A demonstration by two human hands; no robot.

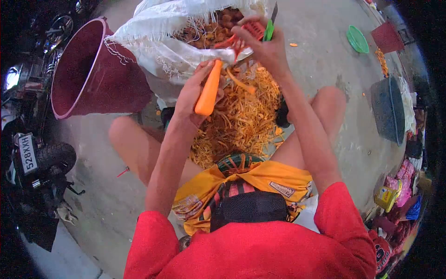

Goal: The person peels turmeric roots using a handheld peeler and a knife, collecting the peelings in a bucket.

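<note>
Fingers point(197, 81) of the left hand point(193, 100) are wrapped tight around a carrot point(208, 90), holding it upright just above the far edge of the heap of peelings point(241, 121). Fingers of the right hand point(262, 44) are clamped on a peeler point(260, 30) with a red head and green handle, raised beyond the carrot's far end and apart from it.

By my judgement this is the middle of peeling: the peeler is lifted off between strokes, and the next move calls for setting the blade back on the carrot and drawing it along the length, turning the carrot in the left hand to reach any skin left.

What shows of the carrot looks smooth, clean and bright orange, rounded at its near end; its far end is hidden by the fingers.

Beyond the hands stands an open white sack point(162, 42) with more carrots inside. Left of it a dark red bucket point(100, 88) lies tipped on its side on the concrete floor point(325, 51). Far right lie a green lid point(357, 39) and a grey tub point(388, 109).
</note>
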